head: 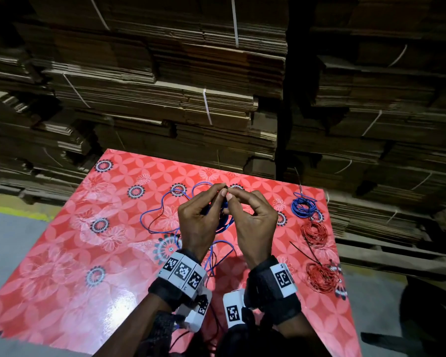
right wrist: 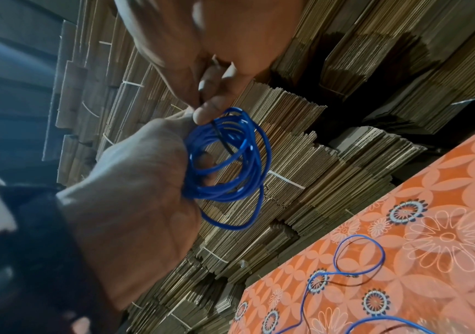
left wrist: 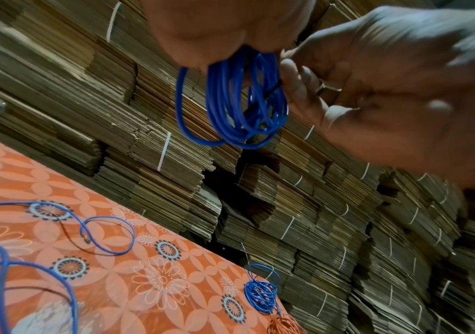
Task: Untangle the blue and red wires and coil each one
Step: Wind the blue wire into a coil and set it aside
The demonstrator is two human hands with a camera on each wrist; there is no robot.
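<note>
Both hands are raised over the red floral table (head: 93,253), fingertips meeting. My left hand (head: 220,189) grips a small coil of blue wire (head: 225,220); the coil (left wrist: 230,101) hangs from that hand's fingers. The rest of the same blue wire (head: 160,215) trails in loose loops on the table below. My right hand (right wrist: 201,106) pinches a thin black tie (right wrist: 219,135) that crosses the coil (right wrist: 224,162). In the head view the right hand (head: 233,195) touches the left at the top of the coil.
At the table's right edge lie a tied blue coil (head: 304,207), two red coils (head: 314,233) (head: 322,278) and a loose black tie (head: 304,251). Strapped stacks of flat cardboard (head: 191,86) rise behind the table. Grey floor (head: 11,240) shows at the left.
</note>
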